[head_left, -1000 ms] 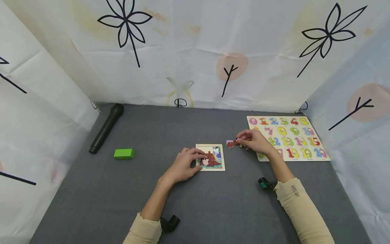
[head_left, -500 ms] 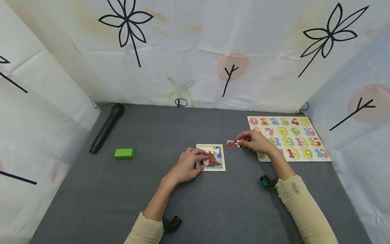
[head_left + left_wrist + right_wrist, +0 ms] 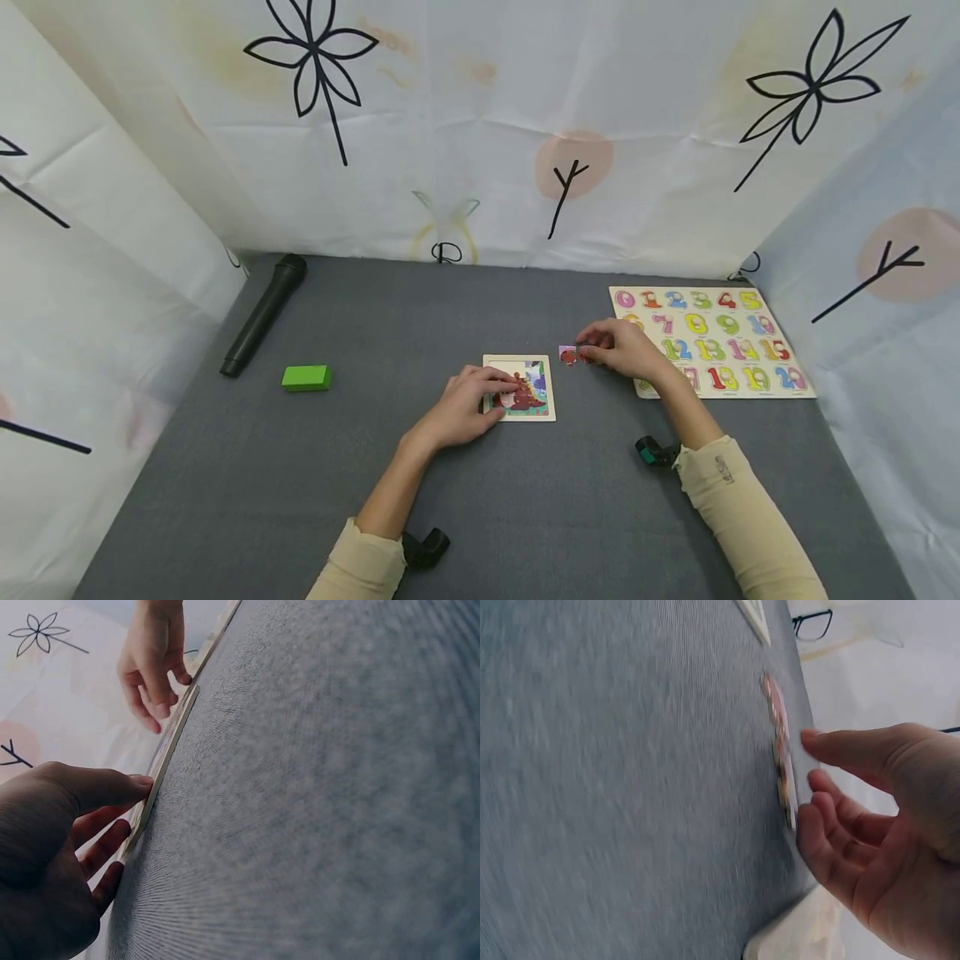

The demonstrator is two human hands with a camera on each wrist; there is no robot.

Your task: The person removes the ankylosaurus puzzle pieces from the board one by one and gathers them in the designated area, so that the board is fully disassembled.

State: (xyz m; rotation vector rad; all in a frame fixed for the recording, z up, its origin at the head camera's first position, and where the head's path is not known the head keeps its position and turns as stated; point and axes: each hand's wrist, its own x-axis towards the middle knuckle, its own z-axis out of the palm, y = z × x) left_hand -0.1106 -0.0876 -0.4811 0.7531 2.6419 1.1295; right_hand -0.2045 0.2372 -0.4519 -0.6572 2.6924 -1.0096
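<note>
My left hand (image 3: 465, 404) rests on a small square picture puzzle (image 3: 517, 362) in the middle of the table, fingers over its left part. In the left wrist view, its thumb (image 3: 142, 784) lies along the puzzle's edge. The puzzle's picture shows a brown figure on a colourful ground. To the right, my right hand (image 3: 622, 346) hovers over small puzzle pieces, thumb and fingers apart in the right wrist view. One piece (image 3: 567, 356), pink and red, lies left of its fingertips. The pieces (image 3: 778, 720) lie in a row on the table, partly hidden by this hand in the head view.
A wooden number board (image 3: 708, 311) lies at the back right, partly under the right hand and forearm. At the left are a green block (image 3: 306, 378) and a black microphone (image 3: 262, 317). Patterned white cloth (image 3: 450, 125) surrounds the table's back and sides.
The right hand has shifted slightly left over the pieces. A red and yellow piece, then a pink one, showed at its fingertips; the hand now mostly covers that spot. The left hand has slid slightly right.
</note>
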